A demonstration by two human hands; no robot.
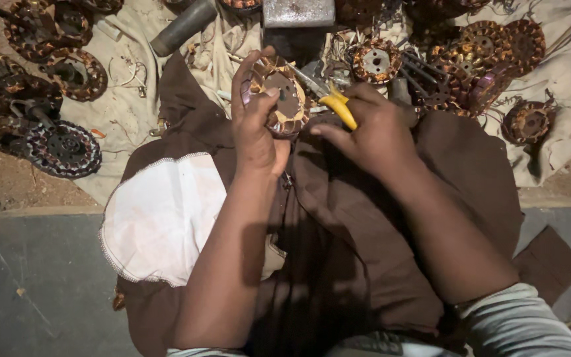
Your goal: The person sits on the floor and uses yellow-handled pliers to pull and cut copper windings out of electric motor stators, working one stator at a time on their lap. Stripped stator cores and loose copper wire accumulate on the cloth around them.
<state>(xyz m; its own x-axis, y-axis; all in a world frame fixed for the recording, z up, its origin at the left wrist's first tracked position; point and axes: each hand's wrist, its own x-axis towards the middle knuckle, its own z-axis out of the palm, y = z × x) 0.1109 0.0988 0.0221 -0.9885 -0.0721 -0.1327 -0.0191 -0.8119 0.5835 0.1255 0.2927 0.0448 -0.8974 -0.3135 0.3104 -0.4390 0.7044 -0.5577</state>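
A round, ring-shaped motor stator wound with copper-brown wire coils sits upright in the person's left hand, held above the lap, just in front of a grey metal block. The left hand's fingers curl over the top rim and the thumb presses the near face, so the hand is clamped firmly around the stator. The right hand is closed around a pair of pliers with yellow plastic handles; the metal nose of the pliers reaches toward the right edge of the stator and seems to touch the windings there, though the contact point is too dark to tell for sure.

Both forearms come up from the bottom of the view, the right one in a pale grey sleeve. Under them lies dark brown cloth draped over the person's lap, with a white cloth patch edged in small stitching on the left side.

Beyond the hands, a beige cloth sheet covers the ground and carries many more wound stators. A dark one with black-and-white coils lies at the left, near several copper-coloured ones. On the right, a cluster of similar copper-wound stators lies well apart from the held one, with a single one nearer the sheet's edge. A grey cylindrical metal bar lies tilted near the top, left of the metal block. A grey concrete floor shows at the lower left.
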